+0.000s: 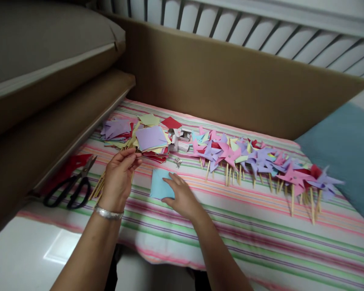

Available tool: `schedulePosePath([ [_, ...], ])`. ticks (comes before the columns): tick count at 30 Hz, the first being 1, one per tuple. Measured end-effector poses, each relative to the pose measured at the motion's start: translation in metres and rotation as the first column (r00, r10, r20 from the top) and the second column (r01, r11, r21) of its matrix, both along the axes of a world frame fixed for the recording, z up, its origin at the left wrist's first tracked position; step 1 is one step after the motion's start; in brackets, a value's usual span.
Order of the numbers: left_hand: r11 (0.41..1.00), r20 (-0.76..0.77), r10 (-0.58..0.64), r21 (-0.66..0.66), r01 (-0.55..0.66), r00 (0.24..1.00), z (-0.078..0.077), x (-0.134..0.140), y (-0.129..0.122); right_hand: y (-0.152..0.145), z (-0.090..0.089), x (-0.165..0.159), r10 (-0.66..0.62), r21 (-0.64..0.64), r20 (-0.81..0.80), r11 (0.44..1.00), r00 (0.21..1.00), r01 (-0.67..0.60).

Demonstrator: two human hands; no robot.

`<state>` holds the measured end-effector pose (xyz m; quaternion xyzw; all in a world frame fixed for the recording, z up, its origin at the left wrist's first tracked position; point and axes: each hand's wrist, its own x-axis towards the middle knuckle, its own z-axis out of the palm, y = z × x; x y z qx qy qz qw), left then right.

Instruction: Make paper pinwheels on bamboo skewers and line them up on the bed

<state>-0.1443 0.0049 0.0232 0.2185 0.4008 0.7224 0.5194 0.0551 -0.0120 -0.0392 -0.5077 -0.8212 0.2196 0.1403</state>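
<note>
A light blue square of paper (159, 185) lies on the striped cloth. My right hand (180, 194) rests on its right side, fingers stretched out and apart. My left hand (121, 171), wearing a silver bracelet, is raised just left of the paper. Its thumb and fingertips are pinched together, and whatever they hold is too small to make out. Beyond it sits a stack of coloured paper squares (152, 139) with a purple one on top. A small heap of metal fasteners (178, 162) lies behind the blue paper. Thin wooden sticks (98, 188) lie partly hidden behind my left wrist.
Black-handled scissors (75, 182) lie at the left beside red material (63, 171). Cut purple papers (117, 128) are piled farther back. Small opened boxes (180, 140) stand mid-table. Many finished paper pinwheels (257, 159) line the right. A brown panel (218, 76) rises behind the cloth.
</note>
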Motion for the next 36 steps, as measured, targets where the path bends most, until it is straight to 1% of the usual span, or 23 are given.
schedulePosePath([
  [6, 1.000, -0.044, -0.012, 0.001, 0.012, 0.999, -0.003, 0.005, -0.002, -0.013, 0.001, -0.022, -0.032, 0.136, 0.017, 0.990, 0.999, 0.029],
  [11, 1.000, -0.035, -0.021, 0.006, 0.021, 0.999, -0.003, 0.007, -0.002, -0.020, -0.003, -0.037, -0.030, 0.183, -0.005, 0.983, 1.000, 0.030],
  [15, 1.000, -0.034, -0.014, 0.005, 0.014, 0.999, -0.003, 0.006, -0.002, -0.018, -0.004, -0.037, -0.032, 0.214, -0.027, 0.976, 0.999, 0.037],
  [21, 1.000, -0.036, -0.027, -0.001, 0.027, 0.999, -0.003, 0.005, -0.003, -0.015, -0.004, -0.033, -0.030, 0.236, -0.142, 0.970, 0.989, 0.064],
  [24, 1.000, -0.027, -0.031, -0.005, 0.031, 0.999, -0.003, 0.006, -0.003, -0.012, -0.005, -0.030, -0.023, 0.248, -0.162, 0.967, 0.986, 0.063],
  [29, 0.999, -0.018, -0.037, -0.022, 0.036, 0.999, -0.002, 0.008, -0.003, -0.007, -0.006, -0.024, -0.009, 0.223, -0.221, 0.973, 0.975, 0.060],
  [32, 0.998, -0.036, -0.052, -0.041, 0.051, 0.998, 0.000, 0.009, -0.003, -0.003, -0.004, -0.021, -0.028, 0.165, -0.296, 0.983, 0.955, 0.080],
  [34, 0.995, -0.071, -0.076, -0.077, 0.071, 0.995, -0.001, 0.010, -0.004, 0.000, -0.001, -0.017, -0.076, 0.120, -0.363, 0.985, 0.929, 0.128],
  [36, 0.985, -0.137, -0.104, -0.149, 0.084, 0.985, -0.004, 0.011, -0.004, 0.003, 0.005, -0.010, -0.152, 0.095, -0.444, 0.972, 0.883, 0.215],
])
